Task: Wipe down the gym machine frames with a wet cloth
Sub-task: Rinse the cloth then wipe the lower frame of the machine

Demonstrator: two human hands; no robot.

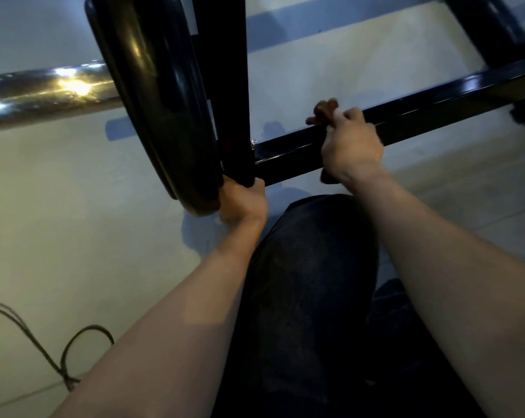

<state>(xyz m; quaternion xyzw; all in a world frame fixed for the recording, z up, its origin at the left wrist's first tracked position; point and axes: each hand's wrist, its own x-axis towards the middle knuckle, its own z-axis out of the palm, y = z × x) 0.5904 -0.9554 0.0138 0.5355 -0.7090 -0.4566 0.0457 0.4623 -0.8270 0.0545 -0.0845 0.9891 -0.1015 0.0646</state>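
Note:
The black machine frame has an upright post and a low horizontal bar that meet near the middle of the head view. My left hand grips the foot of the upright post, fingers curled round it. My right hand lies over the horizontal bar, fingers curled, and holds a small brownish cloth against the bar's top. Only a bit of the cloth shows past my fingertips. A dark scrap below my wrist may be more of it.
A black weight plate hangs right beside my left hand, on a chrome bar that runs off to the left. Another black frame tube stands at top right. A thin cable loops on the pale floor at lower left. My knee in dark trousers sits between my arms.

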